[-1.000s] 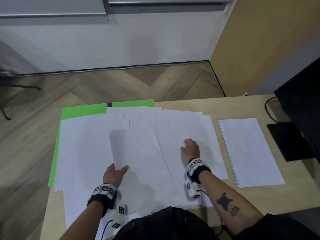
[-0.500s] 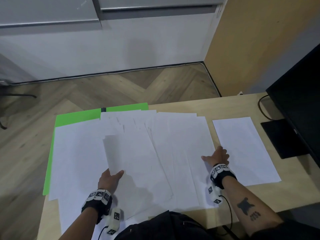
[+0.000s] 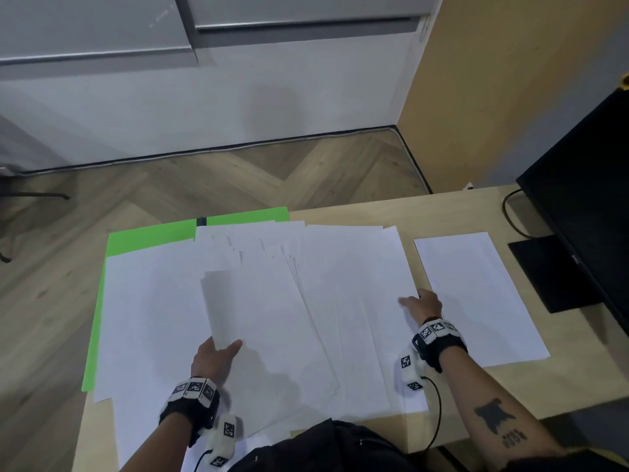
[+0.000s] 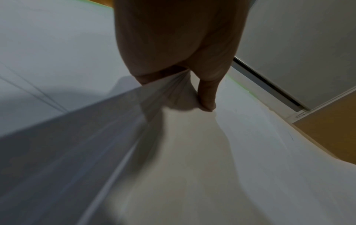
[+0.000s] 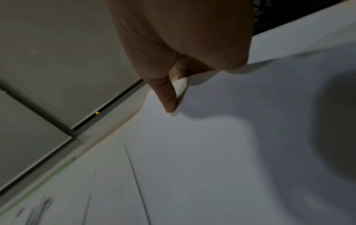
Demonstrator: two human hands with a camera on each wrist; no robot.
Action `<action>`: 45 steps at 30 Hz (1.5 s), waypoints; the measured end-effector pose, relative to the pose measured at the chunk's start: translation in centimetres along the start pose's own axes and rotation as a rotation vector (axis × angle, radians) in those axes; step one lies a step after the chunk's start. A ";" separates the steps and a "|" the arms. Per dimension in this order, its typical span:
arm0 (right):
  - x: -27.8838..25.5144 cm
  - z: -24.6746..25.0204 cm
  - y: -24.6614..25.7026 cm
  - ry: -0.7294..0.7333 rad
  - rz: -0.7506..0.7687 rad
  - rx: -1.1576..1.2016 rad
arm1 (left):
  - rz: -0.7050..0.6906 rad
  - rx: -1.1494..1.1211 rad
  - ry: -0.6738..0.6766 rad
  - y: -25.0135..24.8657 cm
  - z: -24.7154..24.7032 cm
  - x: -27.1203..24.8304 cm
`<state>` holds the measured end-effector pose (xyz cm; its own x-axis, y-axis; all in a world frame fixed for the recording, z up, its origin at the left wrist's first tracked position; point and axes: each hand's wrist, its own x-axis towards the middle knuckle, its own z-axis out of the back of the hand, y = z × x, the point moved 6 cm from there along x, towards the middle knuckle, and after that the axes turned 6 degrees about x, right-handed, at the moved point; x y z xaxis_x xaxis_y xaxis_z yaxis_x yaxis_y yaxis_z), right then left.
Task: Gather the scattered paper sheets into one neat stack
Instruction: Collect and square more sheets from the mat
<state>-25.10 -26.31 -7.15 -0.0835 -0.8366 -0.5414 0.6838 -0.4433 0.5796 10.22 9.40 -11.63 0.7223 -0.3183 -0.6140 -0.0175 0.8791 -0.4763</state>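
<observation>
White paper sheets lie fanned over the left and middle of the wooden table. My left hand grips a small bundle of sheets at its near left corner. That bundle's left edge is lifted and curled, with the thumb on top and the fingers underneath. My right hand is at the right edge of the fan. Its thumb lies on the top sheet, and a finger is tucked under the raised edge. A separate sheet pile lies flat to the right, apart from the fan.
Green sheets stick out under the fan at the far left. A black monitor with its flat base and a cable stands at the right. Beyond the table's far edge is wooden floor.
My right hand slid from the middle of the fan to its right edge and took hold there. The left hand kept its grip on the lifted bundle.
</observation>
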 end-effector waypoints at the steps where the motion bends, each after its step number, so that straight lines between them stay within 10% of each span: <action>1: -0.3 0.5 0.7 -0.014 0.028 0.030 | 0.000 -0.002 0.004 0.0 0.0 0.1; 9: -4.9 5.8 11.9 -0.202 0.620 -0.003 | -0.019 -0.011 0.014 -0.1 0.1 -0.1; 15: -12.2 4.8 18.0 0.094 0.870 0.129 | -0.023 -0.021 0.008 -0.2 0.1 -0.4; 24: -12.6 -0.2 15.9 0.304 0.576 0.486 | 0.025 -0.062 0.023 -0.2 0.6 -1.2; 35: -8.9 -13.2 4.3 0.366 0.103 0.184 | 0.087 -0.149 0.030 -0.6 0.6 -1.5; 45: -13.2 -17.6 4.6 0.431 0.249 -0.079 | 0.107 -0.154 0.030 -1.0 0.7 -1.9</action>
<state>-8.04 -11.63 -8.04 0.3845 -0.6976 -0.6046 0.6992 -0.2076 0.6841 9.33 9.38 -9.56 0.6895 -0.2382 -0.6840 -0.2006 0.8446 -0.4964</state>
